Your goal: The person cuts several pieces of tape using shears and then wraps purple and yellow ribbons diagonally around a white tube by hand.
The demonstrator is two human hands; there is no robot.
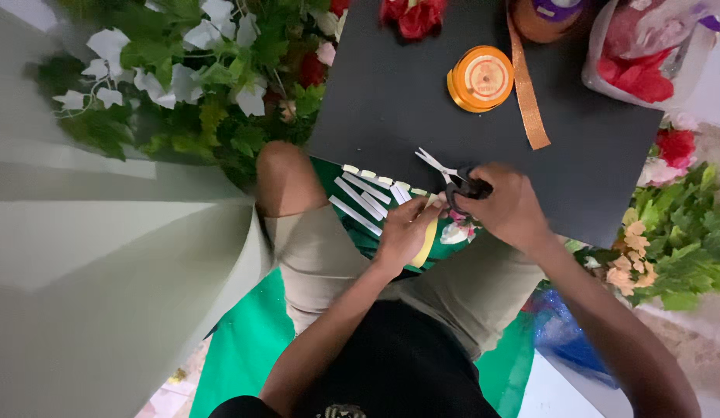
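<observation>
Between the two hands, a yellow strip [426, 238] is pinched in the left hand [402, 236], held taut, it seems, so the blades can reach its end. Just right of it, the right hand [508, 205] has its fingers closed through the scissors [453, 176], blades parted. White strips [365, 197] lie beyond the left hand along the black board [391, 93]; an orange ribbon spool [481, 78] sits farther off.

The person wears khaki knee-length shorts [321, 255] and a black top [398, 364]; both forearms are bare.
</observation>
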